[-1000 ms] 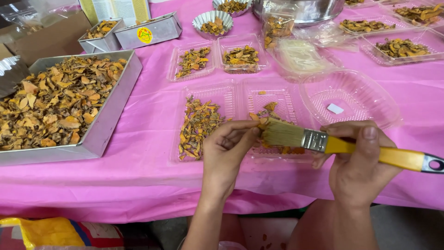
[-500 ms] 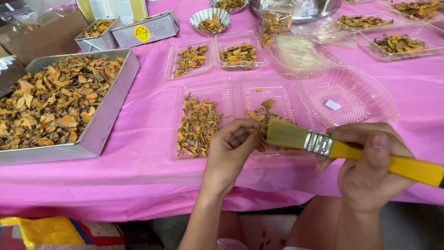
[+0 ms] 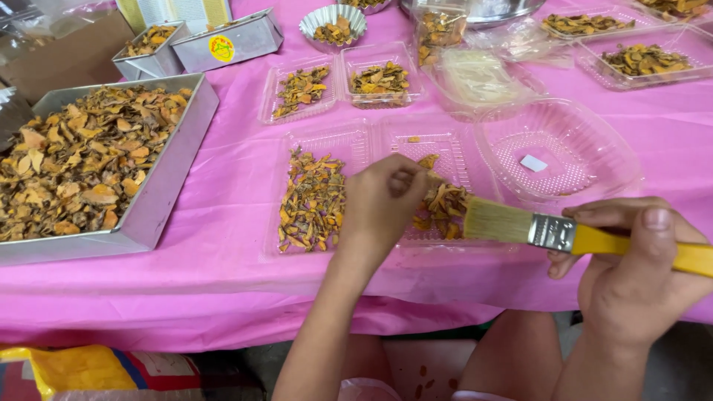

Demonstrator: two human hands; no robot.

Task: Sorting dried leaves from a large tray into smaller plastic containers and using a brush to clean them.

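My right hand [image 3: 631, 275] grips a yellow-handled paintbrush [image 3: 549, 232] with pale bristles pointing left, level with the table's front edge. My left hand [image 3: 382, 204] is curled over a clear plastic tray [image 3: 438, 141] holding a small pile of dried orange-brown slices [image 3: 444, 204], its fingers pinched at the pile; what they pinch is hidden. The brush tip sits just right of that pile. Left of it, a second clear tray [image 3: 327, 141] is filled with the same dried slices [image 3: 312, 200].
A big metal pan [image 3: 160, 197] of dried slices sits at left on the pink tablecloth [image 3: 230, 186]. An empty clear container [image 3: 561, 152] lies right of the trays. Several smaller filled trays, metal tins and a foil cup stand farther back.
My left hand dropped from the brush bristles down onto the slices in the tray. The brush stayed nearly level, its tip now free of my fingers.
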